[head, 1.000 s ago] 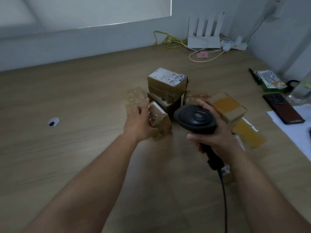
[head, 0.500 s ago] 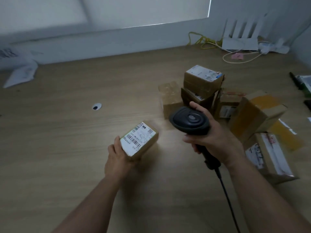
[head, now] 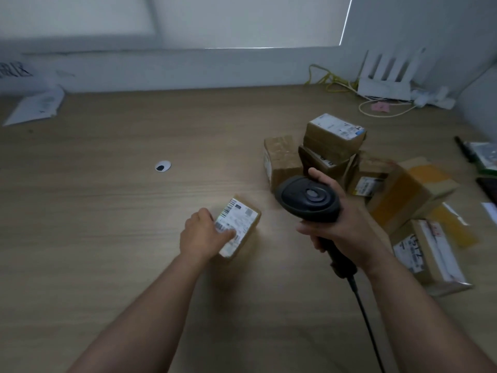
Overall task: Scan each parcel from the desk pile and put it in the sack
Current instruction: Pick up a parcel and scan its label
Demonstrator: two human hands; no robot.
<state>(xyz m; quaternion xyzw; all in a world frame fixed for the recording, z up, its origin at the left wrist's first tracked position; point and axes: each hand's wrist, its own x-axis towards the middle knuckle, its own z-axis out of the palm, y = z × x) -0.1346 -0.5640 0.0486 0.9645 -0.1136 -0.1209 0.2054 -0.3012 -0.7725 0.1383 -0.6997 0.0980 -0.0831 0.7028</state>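
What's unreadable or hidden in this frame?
Sack: nowhere in the head view.
Parcel label: print blurred; left hand covers its near corner.
Scanner trigger and window: hidden under the right hand and the scanner's own head.
Dark item: cut off by the right edge.
Pile labels: too small and blurred.

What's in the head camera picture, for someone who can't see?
At a wooden desk, a left hand holds a small brown cardboard parcel with a white label; the right hand grips a black handheld scanner beside a pile of brown parcels.
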